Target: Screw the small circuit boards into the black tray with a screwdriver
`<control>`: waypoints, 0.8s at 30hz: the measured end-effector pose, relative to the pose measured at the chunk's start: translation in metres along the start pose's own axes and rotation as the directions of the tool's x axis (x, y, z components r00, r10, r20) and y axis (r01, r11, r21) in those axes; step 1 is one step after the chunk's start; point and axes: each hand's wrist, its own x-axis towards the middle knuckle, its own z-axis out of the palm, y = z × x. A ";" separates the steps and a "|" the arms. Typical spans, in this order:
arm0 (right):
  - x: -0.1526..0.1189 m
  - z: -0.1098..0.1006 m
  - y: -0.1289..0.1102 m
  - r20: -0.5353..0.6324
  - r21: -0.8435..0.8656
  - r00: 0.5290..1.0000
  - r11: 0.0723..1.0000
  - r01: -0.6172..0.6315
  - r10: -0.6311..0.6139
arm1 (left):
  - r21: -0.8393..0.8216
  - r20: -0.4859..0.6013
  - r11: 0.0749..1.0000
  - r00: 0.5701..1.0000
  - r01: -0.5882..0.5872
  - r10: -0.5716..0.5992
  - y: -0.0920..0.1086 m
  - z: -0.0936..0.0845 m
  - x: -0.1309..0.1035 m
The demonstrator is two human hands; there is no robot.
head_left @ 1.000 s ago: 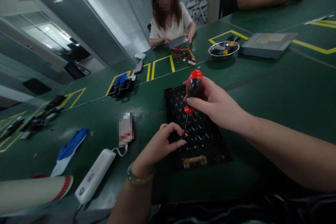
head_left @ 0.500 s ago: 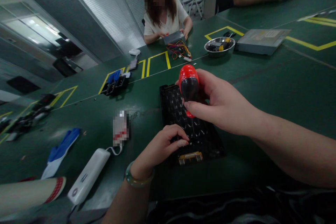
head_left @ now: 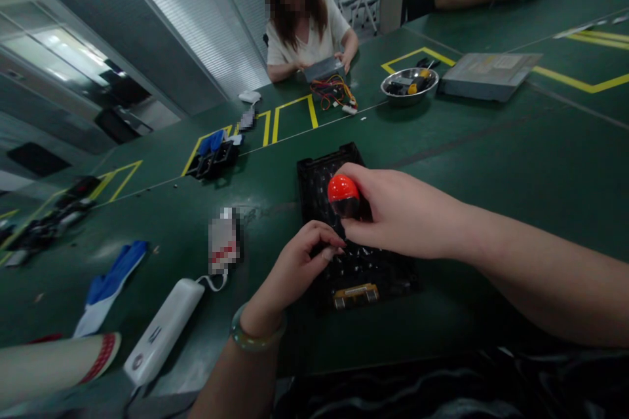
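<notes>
My right hand (head_left: 388,206) is closed round the red-and-black handle of a screwdriver (head_left: 344,191), held end-on toward me; its tip is hidden. Below it lies a black rectangular tray-like part (head_left: 319,173) with rows of raised shapes. A connector piece with a tan strip (head_left: 356,294) shows at its near end. My left hand (head_left: 307,258), with a bangle at the wrist, rests over the part's left side. Its thumb and fingers are pinched together close to the screwdriver, and what they hold, if anything, I cannot make out.
On the left lie a white power bank (head_left: 164,330) with a cable and a blue-and-white glove (head_left: 111,288). Across the green table are a metal bowl (head_left: 409,98) of parts and a flat grey metal box (head_left: 491,76). A person opposite holds a grey box with wires (head_left: 334,90).
My right hand and the screwdriver have come down and slightly left, closer to the black part. My left hand has shifted up a little, and its fingertips sit beside the screwdriver.
</notes>
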 end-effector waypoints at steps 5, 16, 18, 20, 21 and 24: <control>-0.003 0.000 -0.003 0.074 0.009 0.996 0.999 0.045 -0.045 | -0.093 -0.125 0.986 0.981 0.135 -0.147 -0.003 -0.003 0.003; -0.001 -0.003 0.000 0.083 -0.028 0.995 0.998 0.050 -0.047 | -0.320 -0.106 0.931 0.969 0.178 -0.222 -0.004 0.003 0.002; -0.001 -0.003 0.000 0.081 -0.043 0.995 0.997 0.057 -0.053 | -0.317 -0.098 0.930 0.969 0.185 -0.226 -0.005 0.004 0.002; -0.001 -0.002 0.000 0.079 -0.053 0.995 0.996 0.069 -0.064 | -0.315 -0.064 0.922 0.965 0.224 -0.256 -0.005 0.004 0.001; -0.001 -0.001 0.001 0.075 -0.059 0.994 0.995 0.078 -0.074 | -0.312 -0.041 0.918 0.962 0.243 -0.268 -0.004 0.004 0.000; -0.002 0.001 0.002 0.057 -0.097 0.994 0.990 0.104 -0.098 | -0.280 0.026 0.926 0.967 0.251 -0.254 0.001 0.006 -0.005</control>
